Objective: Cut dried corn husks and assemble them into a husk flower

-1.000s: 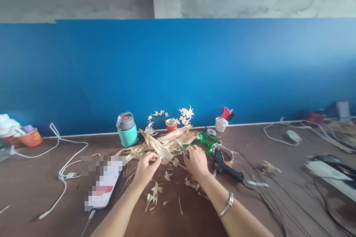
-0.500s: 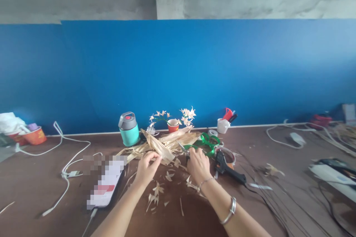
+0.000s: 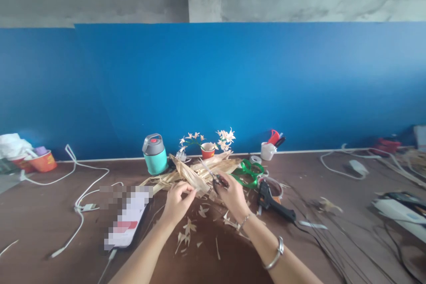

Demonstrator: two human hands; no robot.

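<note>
My right hand [image 3: 232, 196] is closed around the dark handles of a pair of scissors [image 3: 218, 181], whose blades point up and to the left over the dried husks. Thumb and fingers pressed together, my left hand [image 3: 179, 200] pinches at the near edge of the pile; what is between the fingertips is too small to make out. The pale dried husks [image 3: 189, 174] lie in a loose heap just beyond both hands. Closer to me, between the forearms, are small cut husk flowers [image 3: 189, 226] and scraps.
Behind the husks stand a paper cup [image 3: 208, 151] with husk blossoms and a teal flask [image 3: 155, 159]. Green ribbon [image 3: 251, 171] and a glue gun [image 3: 276, 204] lie on the right. A phone [image 3: 129, 222] and white cables [image 3: 81, 195] are on the left.
The scissors have swung so their blades point further up and left, and my right hand has turned and shifted slightly left. My left hand keeps its pinch almost in place.
</note>
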